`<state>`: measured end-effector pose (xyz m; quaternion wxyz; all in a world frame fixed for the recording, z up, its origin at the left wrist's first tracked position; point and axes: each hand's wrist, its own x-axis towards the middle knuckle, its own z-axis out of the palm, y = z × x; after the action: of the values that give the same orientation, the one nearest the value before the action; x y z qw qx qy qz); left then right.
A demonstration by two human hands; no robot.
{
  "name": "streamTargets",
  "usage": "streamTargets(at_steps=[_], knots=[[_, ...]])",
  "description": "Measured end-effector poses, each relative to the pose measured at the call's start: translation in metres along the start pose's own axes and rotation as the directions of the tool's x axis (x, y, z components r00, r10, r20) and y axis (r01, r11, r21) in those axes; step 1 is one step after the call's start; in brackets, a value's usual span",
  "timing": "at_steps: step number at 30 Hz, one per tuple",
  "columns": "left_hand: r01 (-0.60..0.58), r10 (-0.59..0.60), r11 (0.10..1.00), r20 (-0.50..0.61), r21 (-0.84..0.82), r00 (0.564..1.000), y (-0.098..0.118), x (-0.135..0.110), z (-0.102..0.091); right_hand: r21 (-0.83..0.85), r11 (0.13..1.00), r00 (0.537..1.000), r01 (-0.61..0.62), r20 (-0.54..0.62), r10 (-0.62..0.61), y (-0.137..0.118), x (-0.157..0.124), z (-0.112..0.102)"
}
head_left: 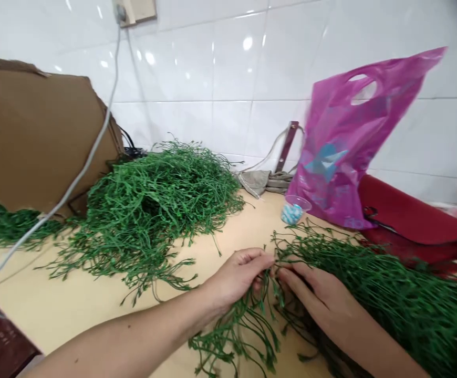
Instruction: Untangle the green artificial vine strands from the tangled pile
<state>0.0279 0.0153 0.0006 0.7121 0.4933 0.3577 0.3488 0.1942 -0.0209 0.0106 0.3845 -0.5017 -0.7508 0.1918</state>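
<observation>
We see the left hand (244,275) at the near middle of the table (74,299), its fingers curled closed around a small bunch of green stems (248,336), which hangs below the palm and spreads toward the near edge. Just to its right, we find the right hand (317,291) reaching in, thumb and fingers drawn close at the upper ends of the bunch; the tips are small and blurred there, so we cannot tell whether they pinch a stem. To the right of that hand, we have a long heap of stems (378,273) lying beside the forearm, with a red bag (413,220) beyond it. Farther off, we see a clear cup (292,211) of blue and white bits in front of an upright pink plastic bag (339,147). On the far left, we see a large tangled pile (165,194) near a cardboard box (39,136), with a pale cable (89,160) crossing in front of the box from the wall.
</observation>
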Motion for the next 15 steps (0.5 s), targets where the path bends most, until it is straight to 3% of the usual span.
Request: streamTargets(at_steps=[6,11,13,15], knots=[[0.056,-0.050,0.991,0.057,-0.121,0.997,-0.003,0.002,-0.001,0.057,0.998,0.994,0.037,0.104,-0.043,0.015,-0.008,-0.009],[0.041,-0.039,0.994,0.018,-0.102,0.999,-0.008,0.006,0.001,-0.141,0.982,0.986,0.125,-0.095,-0.139,0.027,-0.003,-0.016],[0.059,-0.064,0.990,-0.038,-0.127,0.997,-0.007,0.005,-0.001,-0.215,0.976,0.978,0.035,-0.194,-0.078,0.037,0.001,-0.032],[0.069,-0.083,0.985,-0.090,-0.157,0.992,-0.005,0.003,-0.004,-0.234,0.966,0.933,-0.114,-0.360,0.023,0.051,0.002,-0.052]])
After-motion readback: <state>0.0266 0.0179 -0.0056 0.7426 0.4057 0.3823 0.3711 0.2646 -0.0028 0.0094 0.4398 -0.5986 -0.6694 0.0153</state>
